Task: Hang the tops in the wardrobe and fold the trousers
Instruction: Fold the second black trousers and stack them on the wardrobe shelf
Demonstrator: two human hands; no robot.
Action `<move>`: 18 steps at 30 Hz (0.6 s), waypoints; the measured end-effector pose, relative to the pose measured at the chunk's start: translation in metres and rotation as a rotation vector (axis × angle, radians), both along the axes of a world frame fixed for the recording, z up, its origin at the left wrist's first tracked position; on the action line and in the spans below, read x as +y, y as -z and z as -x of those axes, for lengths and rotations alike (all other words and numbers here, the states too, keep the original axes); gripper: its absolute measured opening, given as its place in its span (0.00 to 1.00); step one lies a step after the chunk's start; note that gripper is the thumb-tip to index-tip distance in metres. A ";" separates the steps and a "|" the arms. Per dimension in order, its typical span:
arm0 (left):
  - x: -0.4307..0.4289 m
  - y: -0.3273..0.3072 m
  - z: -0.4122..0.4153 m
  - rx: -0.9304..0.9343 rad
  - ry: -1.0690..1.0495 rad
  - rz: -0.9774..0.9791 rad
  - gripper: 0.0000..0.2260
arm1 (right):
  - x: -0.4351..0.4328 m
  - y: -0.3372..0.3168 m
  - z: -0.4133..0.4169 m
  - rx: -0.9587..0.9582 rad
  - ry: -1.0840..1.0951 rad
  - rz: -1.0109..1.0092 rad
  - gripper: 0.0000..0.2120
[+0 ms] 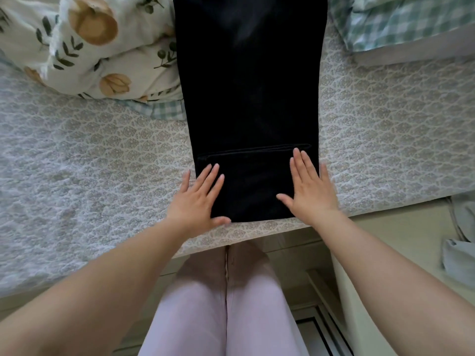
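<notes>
Two bare hands lie flat on a pair of black trousers (253, 98) that runs from the top centre of the frame down to the lower middle, spread lengthwise on a bed cover (102, 155) with a pale grey leaf pattern. The near end of the trousers is folded back on itself, and the hem edges form a dark line across the cloth just above the fingertips. No label, brand or writing can be read anywhere on the cloth or bedding.

The left hand (199, 199) rests palm down on the lower left corner of the fold, fingers straight and slightly spread, the little finger lying off the cloth on the bed cover. The right hand (308, 186) presses palm down on the right side of the fold, fingers straight and close together, thumb stretched inward across the black cloth. Neither hand grips anything.

A floral quilt (84, 47) is bunched in the upper left of the frame, touching the trousers' left edge. A green checked pillow (401, 21) lies in the upper right.
</notes>
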State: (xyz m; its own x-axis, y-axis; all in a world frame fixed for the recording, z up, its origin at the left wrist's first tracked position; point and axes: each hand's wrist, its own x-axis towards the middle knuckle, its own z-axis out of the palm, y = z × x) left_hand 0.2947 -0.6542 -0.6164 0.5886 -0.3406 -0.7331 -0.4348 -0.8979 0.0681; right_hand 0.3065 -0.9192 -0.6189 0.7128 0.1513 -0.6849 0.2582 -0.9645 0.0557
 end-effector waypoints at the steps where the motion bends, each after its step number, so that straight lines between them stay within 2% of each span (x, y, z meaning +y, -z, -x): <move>1: -0.006 -0.002 0.003 -0.006 0.027 -0.004 0.44 | 0.003 -0.002 0.003 -0.008 -0.023 -0.017 0.44; 3: -0.021 -0.003 0.012 -0.048 0.071 -0.018 0.44 | 0.008 -0.003 0.015 0.001 -0.100 -0.070 0.48; 5: -0.034 0.000 0.019 -0.087 0.053 -0.032 0.41 | 0.012 -0.003 0.030 0.020 -0.168 -0.080 0.48; 10: -0.038 -0.001 0.021 -0.112 0.047 -0.072 0.33 | 0.018 -0.006 0.028 -0.003 -0.179 -0.002 0.36; 18: -0.027 -0.038 -0.019 0.283 -0.083 0.051 0.31 | 0.008 -0.041 -0.003 0.181 -0.124 -0.111 0.36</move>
